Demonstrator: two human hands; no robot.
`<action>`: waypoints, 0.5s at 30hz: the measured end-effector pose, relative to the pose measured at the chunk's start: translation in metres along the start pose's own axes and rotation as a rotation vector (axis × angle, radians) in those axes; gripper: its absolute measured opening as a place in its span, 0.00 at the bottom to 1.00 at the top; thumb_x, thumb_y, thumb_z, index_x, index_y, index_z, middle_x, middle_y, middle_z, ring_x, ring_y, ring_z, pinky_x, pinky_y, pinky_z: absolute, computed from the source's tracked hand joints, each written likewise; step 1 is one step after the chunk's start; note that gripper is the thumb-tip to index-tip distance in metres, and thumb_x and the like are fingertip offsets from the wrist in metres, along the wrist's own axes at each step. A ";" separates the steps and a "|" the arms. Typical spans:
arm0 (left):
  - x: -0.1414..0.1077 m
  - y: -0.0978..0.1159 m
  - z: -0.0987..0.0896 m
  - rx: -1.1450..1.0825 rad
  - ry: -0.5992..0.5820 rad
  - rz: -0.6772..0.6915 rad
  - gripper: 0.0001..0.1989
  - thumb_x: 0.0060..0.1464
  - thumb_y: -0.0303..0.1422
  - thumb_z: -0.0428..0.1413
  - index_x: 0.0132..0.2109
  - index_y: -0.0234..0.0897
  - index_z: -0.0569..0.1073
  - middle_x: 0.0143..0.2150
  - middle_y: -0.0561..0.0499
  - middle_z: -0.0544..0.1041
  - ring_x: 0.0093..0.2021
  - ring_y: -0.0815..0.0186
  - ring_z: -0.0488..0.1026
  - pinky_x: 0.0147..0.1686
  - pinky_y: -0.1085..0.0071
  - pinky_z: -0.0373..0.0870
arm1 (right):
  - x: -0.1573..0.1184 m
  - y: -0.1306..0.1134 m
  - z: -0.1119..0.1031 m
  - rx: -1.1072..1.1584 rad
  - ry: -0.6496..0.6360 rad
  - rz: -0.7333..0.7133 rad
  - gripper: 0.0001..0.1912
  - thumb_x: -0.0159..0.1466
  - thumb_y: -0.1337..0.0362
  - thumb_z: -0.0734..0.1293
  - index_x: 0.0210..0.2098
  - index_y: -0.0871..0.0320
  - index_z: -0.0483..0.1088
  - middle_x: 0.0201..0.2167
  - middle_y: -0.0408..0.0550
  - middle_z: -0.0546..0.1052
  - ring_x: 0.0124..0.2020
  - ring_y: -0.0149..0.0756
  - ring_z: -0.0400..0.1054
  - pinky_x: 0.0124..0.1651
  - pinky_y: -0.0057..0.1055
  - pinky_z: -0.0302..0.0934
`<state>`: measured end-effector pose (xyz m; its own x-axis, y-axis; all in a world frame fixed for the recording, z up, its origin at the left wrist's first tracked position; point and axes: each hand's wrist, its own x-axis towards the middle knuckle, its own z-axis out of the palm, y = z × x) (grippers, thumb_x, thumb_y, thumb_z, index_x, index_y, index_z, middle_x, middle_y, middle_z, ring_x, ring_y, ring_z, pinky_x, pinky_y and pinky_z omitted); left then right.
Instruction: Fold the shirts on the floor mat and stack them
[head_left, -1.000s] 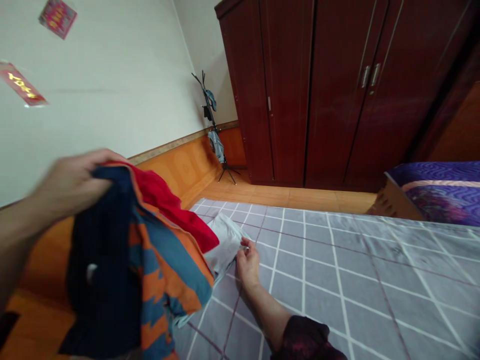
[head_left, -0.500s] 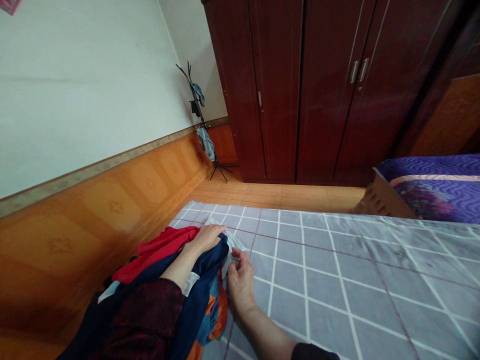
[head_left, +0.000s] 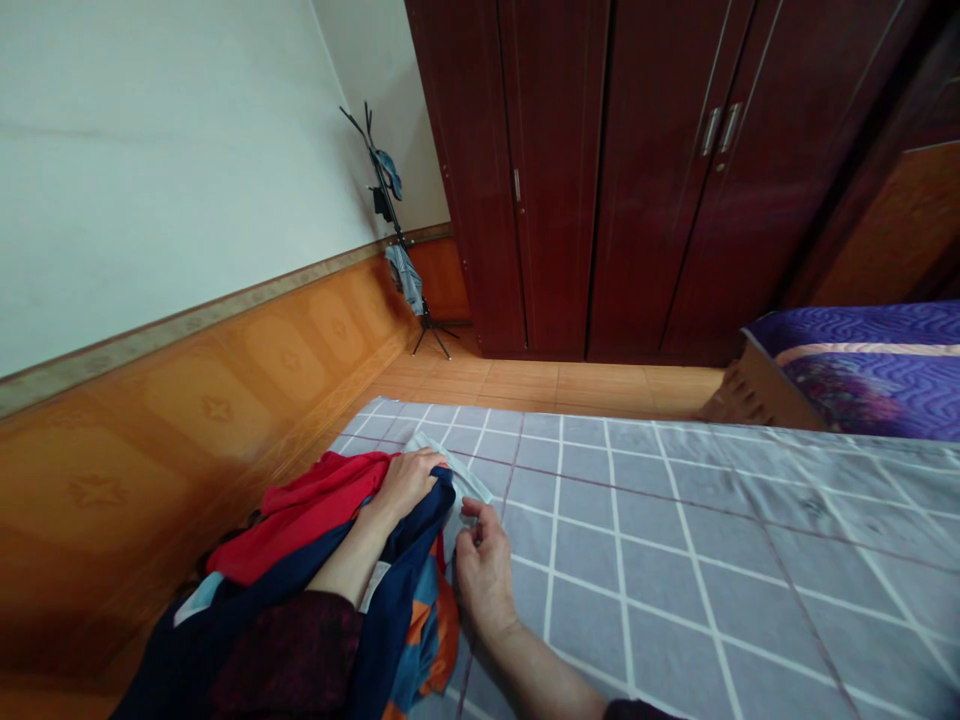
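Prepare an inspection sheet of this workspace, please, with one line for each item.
surface: grey cover with white grid lines, lightly creased.
job's things: red cloth, navy and orange patterned garment, and pale cloth, lying together in a heap.
clutter: coat stand with garments hanging, in the far corner.
grippers: left hand lies on the red cloth and the patterned garment; right hand is at the pale cloth's edge, grip unclear.
cables: nothing seen.
surroundings: dark red wardrobe, orange wall panelling, wooden floor, bed with purple quilt.
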<state>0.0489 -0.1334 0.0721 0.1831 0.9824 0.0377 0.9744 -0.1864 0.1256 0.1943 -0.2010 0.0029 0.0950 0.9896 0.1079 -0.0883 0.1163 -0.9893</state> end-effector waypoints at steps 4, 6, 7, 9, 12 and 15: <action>0.001 0.000 0.001 0.002 -0.024 0.005 0.18 0.51 0.22 0.51 0.47 0.41 0.75 0.46 0.49 0.77 0.47 0.60 0.72 0.45 0.69 0.66 | 0.000 -0.001 0.000 -0.009 -0.011 0.016 0.19 0.51 0.68 0.59 0.42 0.56 0.70 0.30 0.44 0.73 0.29 0.35 0.67 0.31 0.30 0.62; 0.002 0.000 0.001 0.005 -0.032 0.002 0.18 0.50 0.22 0.51 0.47 0.42 0.75 0.45 0.49 0.77 0.47 0.59 0.72 0.44 0.68 0.66 | 0.000 -0.001 0.000 -0.015 -0.012 0.014 0.19 0.51 0.69 0.58 0.42 0.57 0.70 0.33 0.45 0.74 0.30 0.35 0.67 0.33 0.31 0.62; 0.002 0.000 0.001 0.006 -0.035 -0.001 0.18 0.50 0.23 0.51 0.47 0.43 0.75 0.45 0.49 0.77 0.47 0.59 0.72 0.44 0.68 0.66 | 0.000 -0.001 0.000 -0.018 -0.014 0.015 0.19 0.51 0.69 0.58 0.42 0.57 0.70 0.34 0.46 0.74 0.31 0.35 0.67 0.33 0.31 0.62; 0.002 0.001 0.001 0.006 -0.035 -0.013 0.17 0.50 0.23 0.51 0.46 0.43 0.74 0.44 0.49 0.77 0.46 0.59 0.72 0.42 0.69 0.66 | 0.000 0.000 0.000 -0.025 -0.016 0.014 0.20 0.51 0.69 0.58 0.42 0.57 0.70 0.35 0.46 0.75 0.32 0.36 0.68 0.34 0.31 0.62; 0.001 0.002 -0.001 -0.002 -0.021 -0.036 0.13 0.50 0.24 0.51 0.41 0.41 0.75 0.42 0.49 0.76 0.43 0.60 0.72 0.40 0.70 0.65 | 0.000 0.001 0.000 -0.038 -0.019 0.003 0.20 0.51 0.69 0.58 0.43 0.57 0.70 0.36 0.47 0.75 0.33 0.36 0.68 0.35 0.32 0.62; -0.002 0.002 -0.003 -0.030 0.016 -0.052 0.11 0.51 0.24 0.51 0.39 0.41 0.74 0.43 0.49 0.74 0.41 0.62 0.72 0.38 0.72 0.65 | 0.000 0.000 -0.001 -0.045 -0.031 -0.002 0.20 0.52 0.69 0.58 0.43 0.57 0.70 0.35 0.47 0.75 0.33 0.36 0.68 0.36 0.32 0.62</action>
<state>0.0498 -0.1353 0.0751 0.1305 0.9904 0.0461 0.9781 -0.1362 0.1573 0.1955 -0.2009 0.0024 0.0646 0.9916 0.1117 -0.0436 0.1146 -0.9925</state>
